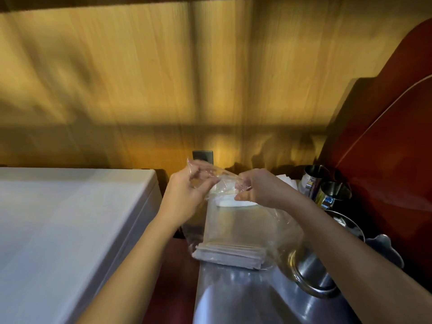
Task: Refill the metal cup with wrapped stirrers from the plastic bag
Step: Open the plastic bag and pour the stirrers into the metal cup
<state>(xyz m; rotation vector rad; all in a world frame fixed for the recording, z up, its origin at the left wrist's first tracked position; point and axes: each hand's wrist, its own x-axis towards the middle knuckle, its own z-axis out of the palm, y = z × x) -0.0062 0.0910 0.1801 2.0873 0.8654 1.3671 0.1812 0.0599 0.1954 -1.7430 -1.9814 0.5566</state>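
A wood-panelled wall (163, 78) filled the upper view, lit in warm yellow and crossed by soft shadows. A small dark wall plate (203, 156) sat low on it, near centre. A pale grey cabinet top (58, 218) lay at eight o'clock. At three o'clock rose a dark red curved panel (392, 136). The metal counter (233, 295) gleamed at six o'clock.

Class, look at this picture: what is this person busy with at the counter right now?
A person holds the top of a clear plastic bag with both hands, the left hand and the right hand pinching its mouth as if to open it. Wrapped stirrers lie bundled at the bag's bottom. Metal cups stand to the right. No stirrers are out of the bag yet.
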